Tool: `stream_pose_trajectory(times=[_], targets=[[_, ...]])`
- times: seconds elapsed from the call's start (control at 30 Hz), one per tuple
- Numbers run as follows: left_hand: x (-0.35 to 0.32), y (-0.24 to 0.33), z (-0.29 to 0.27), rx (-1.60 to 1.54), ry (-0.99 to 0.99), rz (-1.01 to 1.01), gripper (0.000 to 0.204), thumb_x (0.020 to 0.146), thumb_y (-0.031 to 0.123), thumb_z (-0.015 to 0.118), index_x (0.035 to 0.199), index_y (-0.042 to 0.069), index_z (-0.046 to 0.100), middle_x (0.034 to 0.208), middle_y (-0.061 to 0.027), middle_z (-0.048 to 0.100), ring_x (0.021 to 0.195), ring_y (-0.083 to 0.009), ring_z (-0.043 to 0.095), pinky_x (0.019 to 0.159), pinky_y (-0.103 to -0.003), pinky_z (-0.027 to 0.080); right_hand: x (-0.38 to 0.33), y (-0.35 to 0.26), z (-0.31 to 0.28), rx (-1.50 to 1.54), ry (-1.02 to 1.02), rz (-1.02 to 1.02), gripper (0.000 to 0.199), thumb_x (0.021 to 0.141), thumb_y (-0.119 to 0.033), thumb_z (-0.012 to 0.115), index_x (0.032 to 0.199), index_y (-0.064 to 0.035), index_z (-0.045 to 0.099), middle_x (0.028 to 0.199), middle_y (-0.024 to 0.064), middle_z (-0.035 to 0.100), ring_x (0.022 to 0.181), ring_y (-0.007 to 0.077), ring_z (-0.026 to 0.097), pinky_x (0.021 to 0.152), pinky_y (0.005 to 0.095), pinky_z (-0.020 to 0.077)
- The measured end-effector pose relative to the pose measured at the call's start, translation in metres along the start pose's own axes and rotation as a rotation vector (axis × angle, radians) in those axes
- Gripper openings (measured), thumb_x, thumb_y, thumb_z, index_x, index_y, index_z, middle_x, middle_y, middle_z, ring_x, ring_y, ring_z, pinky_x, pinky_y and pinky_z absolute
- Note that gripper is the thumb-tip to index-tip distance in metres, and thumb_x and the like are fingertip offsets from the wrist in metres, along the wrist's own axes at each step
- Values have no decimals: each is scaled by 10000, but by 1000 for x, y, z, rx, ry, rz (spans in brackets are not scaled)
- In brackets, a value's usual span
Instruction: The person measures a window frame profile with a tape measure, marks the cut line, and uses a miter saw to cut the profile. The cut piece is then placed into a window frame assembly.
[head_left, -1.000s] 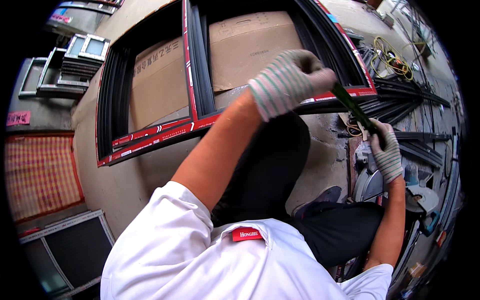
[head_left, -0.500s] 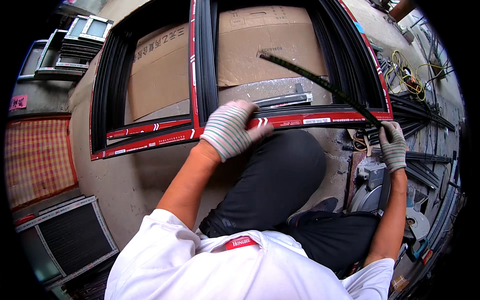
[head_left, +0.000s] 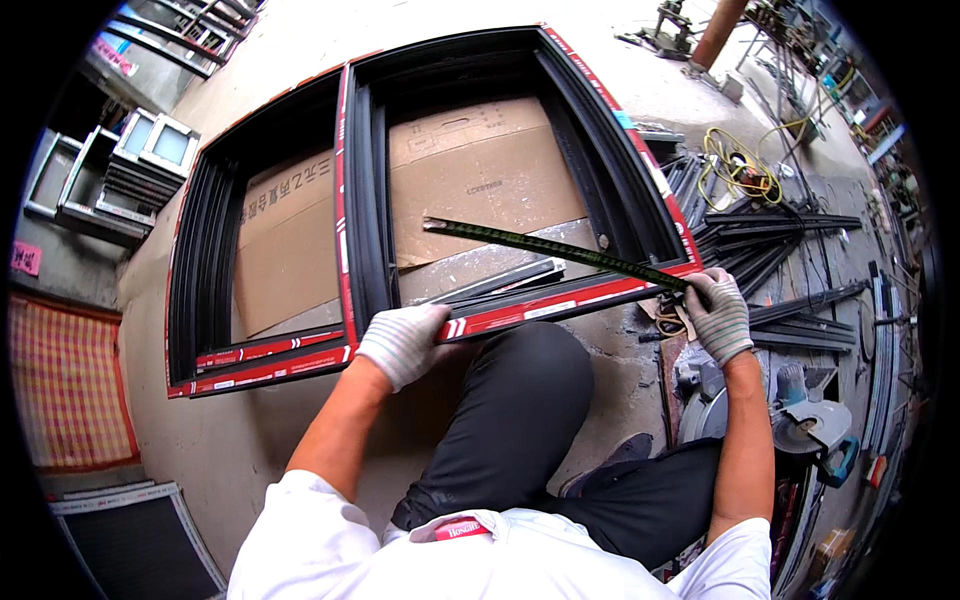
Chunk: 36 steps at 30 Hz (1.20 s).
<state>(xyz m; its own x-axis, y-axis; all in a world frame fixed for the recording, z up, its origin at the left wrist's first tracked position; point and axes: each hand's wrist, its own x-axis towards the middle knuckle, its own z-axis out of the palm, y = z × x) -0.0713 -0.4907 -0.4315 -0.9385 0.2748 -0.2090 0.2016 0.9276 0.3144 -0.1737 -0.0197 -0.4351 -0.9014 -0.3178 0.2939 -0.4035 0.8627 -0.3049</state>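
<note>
A stack of black window frames (head_left: 560, 303), faced with red protective film, lies in front of my knees, with an upright bar dividing it. My left hand (head_left: 402, 345), in a striped knit glove, closes over the near rail just right of that bar. At the near right corner, my gloved right hand (head_left: 718, 315) grips a tape measure (head_left: 560, 248). Its dark blade with green marks slants out leftward over the right-hand opening, the metal-tipped end free in the air. The tape's case is hidden in my right hand.
Cardboard (head_left: 490, 165) shows through the frame openings. Dark metal profiles (head_left: 790, 225) and a yellow cable (head_left: 722, 165) lie right of the frames. A cut-off saw (head_left: 805, 428) stands near my right arm. Smaller frames (head_left: 140, 165) are stacked at left, above a checked cloth (head_left: 70, 385).
My view has shifted, so the frames sit lower and further left in it. The tape blade has swung down closer to the near rail. Both hands keep their grip.
</note>
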Motion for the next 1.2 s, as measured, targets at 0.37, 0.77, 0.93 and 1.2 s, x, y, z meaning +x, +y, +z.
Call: stream_pose_trajectory(times=[0.37, 0.77, 0.93, 1.2], targets=[[-44, -26, 10, -214, 318, 102, 607, 800, 228, 852, 1320, 23, 614, 1173, -201, 683, 1085, -378, 657, 959, -435, 542, -4, -8, -11, -68, -5, -76, 157, 859, -120, 722, 1015, -110, 736, 965, 127, 664, 940, 343, 634, 830, 432, 531], [23, 51, 15, -109, 833, 289, 329, 805, 64, 767, 1124, 59, 691, 1082, -109, 682, 1015, -328, 652, 942, -454, 498, 21, -50, 11, -112, -44, -284, 174, 879, -91, 745, 1052, -91, 736, 1038, 147, 685, 954, 345, 654, 815, 419, 541], [33, 47, 38, -53, 727, 179, 226, 842, 181, 755, 1048, 93, 724, 940, -107, 700, 931, -319, 666, 944, -467, 494, 30, -63, 23, -154, -73, -350, 178, 882, -104, 735, 1060, -98, 729, 1032, 135, 673, 948, 343, 652, 798, 424, 540], [27, 26, 41, 2, 593, 176, 44, 868, 154, 698, 892, 117, 700, 821, -95, 688, 815, -320, 660, 850, -447, 504, 33, -86, 33, -136, -115, -370, 154, 889, -133, 728, 1040, -109, 720, 1002, 126, 665, 934, 344, 655, 780, 430, 538]])
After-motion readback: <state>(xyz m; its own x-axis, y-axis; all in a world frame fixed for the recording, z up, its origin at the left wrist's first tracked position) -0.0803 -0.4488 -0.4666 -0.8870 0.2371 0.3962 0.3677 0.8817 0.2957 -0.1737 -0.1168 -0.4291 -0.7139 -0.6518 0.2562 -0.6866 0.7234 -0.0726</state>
